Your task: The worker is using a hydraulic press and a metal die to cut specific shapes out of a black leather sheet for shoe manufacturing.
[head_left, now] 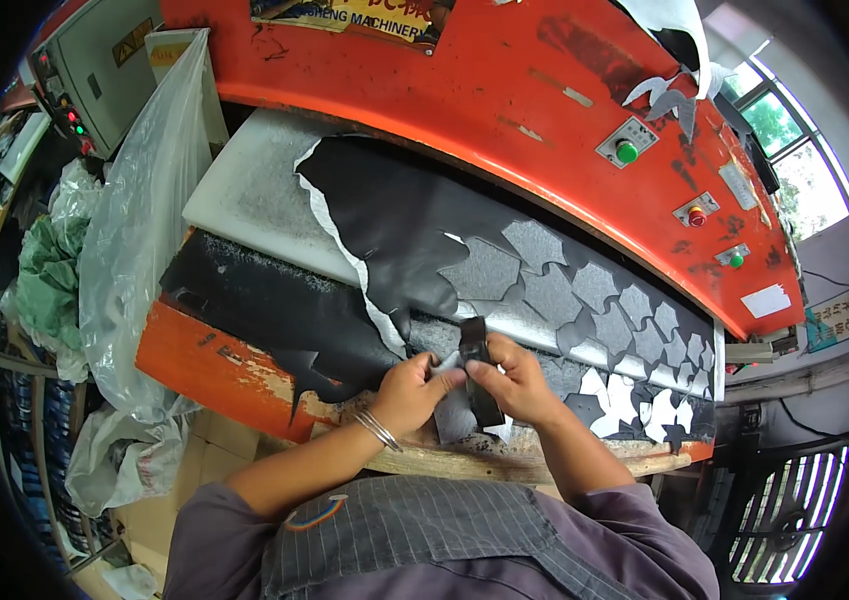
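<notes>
My right hand (516, 382) is closed around a dark, narrow cutting die (482, 402), held upright over the front edge of the work surface. Close beside it, my left hand (418, 392) pinches a small light grey cut piece (450, 364) against the die's left side. Beyond both hands lies a large black leather sheet (394, 215) with a ragged pale edge on its left. Several star-like grey shapes (554, 295) are cut on the sheet's right part.
An orange press beam (504, 120) with green and red buttons spans the far side. White and black scraps (634, 405) lie at the right front. A white cutting board (244, 180) sits under the leather. Clear plastic sheeting (139, 230) hangs at the left, and a wooden rail (424, 462) borders the front.
</notes>
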The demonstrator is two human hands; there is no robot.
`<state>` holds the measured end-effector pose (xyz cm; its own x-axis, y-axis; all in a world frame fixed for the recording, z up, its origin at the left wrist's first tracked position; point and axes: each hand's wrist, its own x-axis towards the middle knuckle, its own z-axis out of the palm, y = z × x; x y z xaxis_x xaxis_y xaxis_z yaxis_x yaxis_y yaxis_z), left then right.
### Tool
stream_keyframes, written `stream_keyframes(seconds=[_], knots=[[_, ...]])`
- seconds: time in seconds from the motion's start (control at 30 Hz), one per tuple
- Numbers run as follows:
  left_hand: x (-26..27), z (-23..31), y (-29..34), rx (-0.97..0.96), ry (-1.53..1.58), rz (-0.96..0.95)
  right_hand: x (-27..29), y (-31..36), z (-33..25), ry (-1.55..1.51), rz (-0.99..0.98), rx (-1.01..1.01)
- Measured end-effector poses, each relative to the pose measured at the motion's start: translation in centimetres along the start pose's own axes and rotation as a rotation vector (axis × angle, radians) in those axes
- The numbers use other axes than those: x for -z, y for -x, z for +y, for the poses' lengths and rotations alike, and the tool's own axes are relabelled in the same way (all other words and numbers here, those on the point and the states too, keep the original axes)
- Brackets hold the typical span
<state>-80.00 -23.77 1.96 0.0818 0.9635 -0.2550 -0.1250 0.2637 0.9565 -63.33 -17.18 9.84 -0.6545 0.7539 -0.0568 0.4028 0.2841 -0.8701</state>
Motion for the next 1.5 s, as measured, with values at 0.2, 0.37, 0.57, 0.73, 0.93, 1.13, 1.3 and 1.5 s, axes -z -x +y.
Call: stream_keyframes(seconds=[0.2, 0.37, 0.57, 0.73, 0.93, 1.13, 1.3, 1.5], knots=[[3.9, 1.6, -1.2, 0.117, -0.367, -0.069, 4.1, -3.4, 2.9, 0.446, 0.387, -0.416], [11.2, 3.5, -7.3, -0.163, 0.216, 0.464, 7.7, -5.6, 3.8, 0.763, 0.312, -0.452], [16.9, 5.4, -13.4, -0.041, 0.570, 0.607, 11.8, -6.5, 5.5, 1.164, -0.079, 0.208], [17.5, 6.9, -15.7, 0.059, -0.361, 0.603, 14.1, -7.3, 6.7, 0.957, -0.211, 0.197], [17.8, 7.5, -17.0, 0.050, -0.846, 0.773, 9.6, -11.1, 4.5, 0.648, 0.008, 0.193], [17.3, 7.2, -17.9, 0.097, -1.014, 0.784, 4.2, -17.3, 4.3, 0.609, 0.118, 0.153], [17.6, 7.3, -19.0, 0.029, -1.039, 0.791, 4.3, -18.1, 6.6, 0.432, 0.102, 0.149], [19.5, 8.4, -22.3, -0.019, -1.074, 0.806, 5.4, -16.8, 8.1, 0.419, -0.085, 0.201]])
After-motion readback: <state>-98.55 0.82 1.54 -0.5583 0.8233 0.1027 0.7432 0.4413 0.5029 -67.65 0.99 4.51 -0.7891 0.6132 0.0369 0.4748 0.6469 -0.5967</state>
